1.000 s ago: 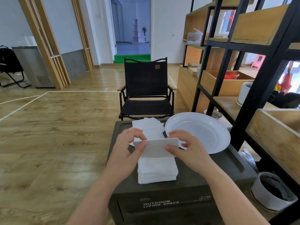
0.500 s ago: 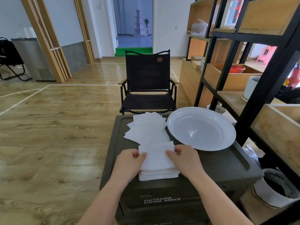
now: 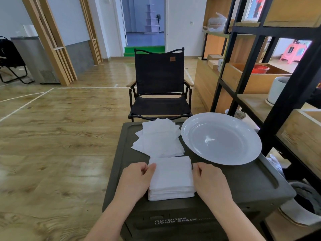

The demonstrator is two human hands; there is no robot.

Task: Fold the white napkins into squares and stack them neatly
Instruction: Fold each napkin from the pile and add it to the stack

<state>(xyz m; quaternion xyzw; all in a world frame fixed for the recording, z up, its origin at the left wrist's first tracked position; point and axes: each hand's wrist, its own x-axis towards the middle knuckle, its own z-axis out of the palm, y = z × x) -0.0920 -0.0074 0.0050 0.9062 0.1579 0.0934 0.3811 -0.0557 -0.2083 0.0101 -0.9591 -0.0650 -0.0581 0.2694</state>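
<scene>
A neat stack of folded white square napkins (image 3: pixel 171 178) lies near the front of the dark green box lid (image 3: pixel 225 180). My left hand (image 3: pixel 134 181) rests against the stack's left side, thumb on the top napkin's left edge. My right hand (image 3: pixel 209 181) sits against the right side, fingers curled at the edge. Behind the stack lies a loose, fanned pile of unfolded white napkins (image 3: pixel 158 138).
A large white plate (image 3: pixel 221 138) sits at the box's back right. A black folding chair (image 3: pixel 159 84) stands just behind the box. A black-framed wooden shelf unit (image 3: pixel 278 75) runs along the right. Wooden floor lies to the left.
A folded napkin held in the air between both hands came down onto the stack. My hands then slid outward to the stack's left and right sides.
</scene>
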